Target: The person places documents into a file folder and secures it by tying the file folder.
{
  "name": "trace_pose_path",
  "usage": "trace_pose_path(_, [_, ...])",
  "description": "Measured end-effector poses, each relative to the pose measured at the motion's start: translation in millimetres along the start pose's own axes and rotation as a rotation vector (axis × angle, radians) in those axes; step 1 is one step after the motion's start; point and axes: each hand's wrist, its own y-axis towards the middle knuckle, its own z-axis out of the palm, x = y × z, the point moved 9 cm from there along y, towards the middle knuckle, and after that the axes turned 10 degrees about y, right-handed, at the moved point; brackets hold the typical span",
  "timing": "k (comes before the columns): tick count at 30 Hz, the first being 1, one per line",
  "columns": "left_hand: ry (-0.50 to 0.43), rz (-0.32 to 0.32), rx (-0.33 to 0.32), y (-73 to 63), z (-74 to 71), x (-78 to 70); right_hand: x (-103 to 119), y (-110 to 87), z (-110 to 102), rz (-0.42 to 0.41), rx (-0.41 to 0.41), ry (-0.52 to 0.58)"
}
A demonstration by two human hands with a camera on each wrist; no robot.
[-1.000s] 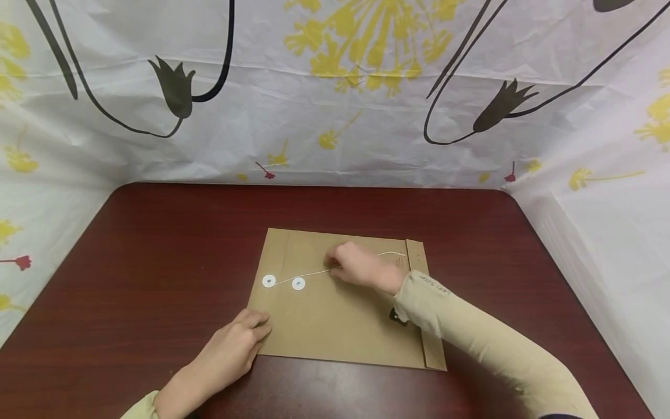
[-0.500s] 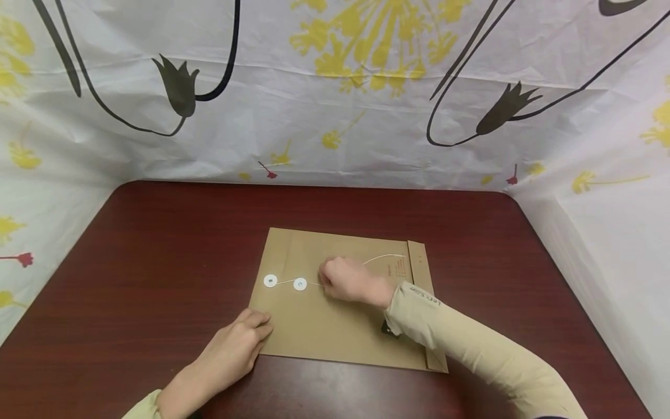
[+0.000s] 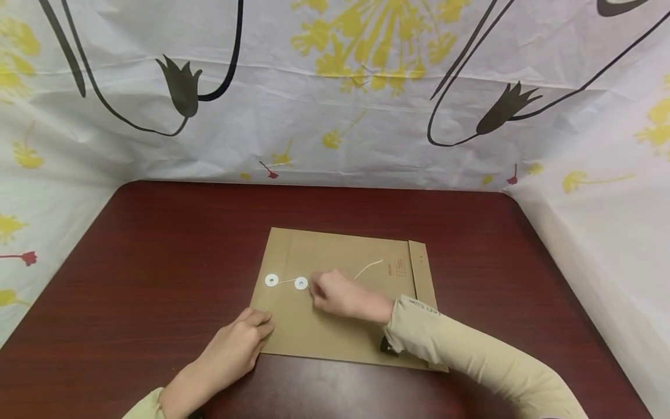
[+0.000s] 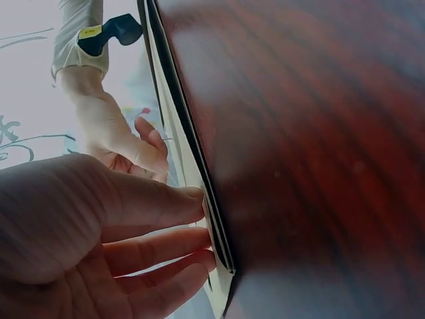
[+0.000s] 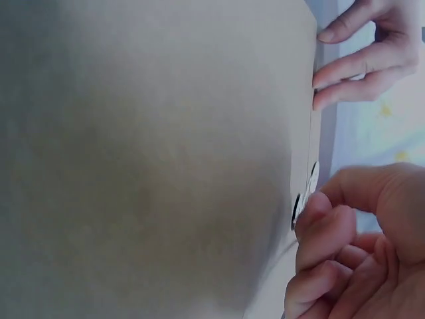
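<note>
A brown paper string-tie envelope [image 3: 293, 326] lies flat on the table, with two white round button discs near its left side. The string [image 3: 369, 267] runs from the left disc [image 3: 271, 280] past the right disc [image 3: 300, 283] to my right hand [image 3: 339, 294]. Between curled thumb and fingers, that hand pinches the string close beside the right disc; its loose end trails beyond the knuckles. My left hand [image 3: 232, 343] rests on the envelope's lower left edge. Its extended fingers [image 4: 159, 252] touch the envelope in the left wrist view.
The dark red wooden table [image 3: 157, 262] extends around the envelope. A white patterned sheet [image 3: 335, 116] hangs behind and at both sides. A folded flap [image 3: 421, 267] runs along the envelope's right side. A small black device [image 4: 109, 33] sits on the right wrist.
My right hand has moved left and toward me, down beside the right disc, drawing the string with it. The string's loose end has slid left. My left hand stays put.
</note>
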Motion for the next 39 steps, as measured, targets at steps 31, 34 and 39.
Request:
trace_pose_path(31, [-0.006, -0.005, 0.018, 0.7, 0.3, 1.0, 21, 19.4, 18, -0.04, 0.029, 0.035])
trace_pose_path(34, [-0.007, -0.011, 0.028, 0.6, 0.5, 1.4, 20, 26.8, 19, -0.012, 0.01, 0.067])
trace_pose_path(39, [-0.007, -0.011, 0.032, 0.7, -0.5, 2.0, 22, 37.9, 21, 0.004, -0.016, 0.15])
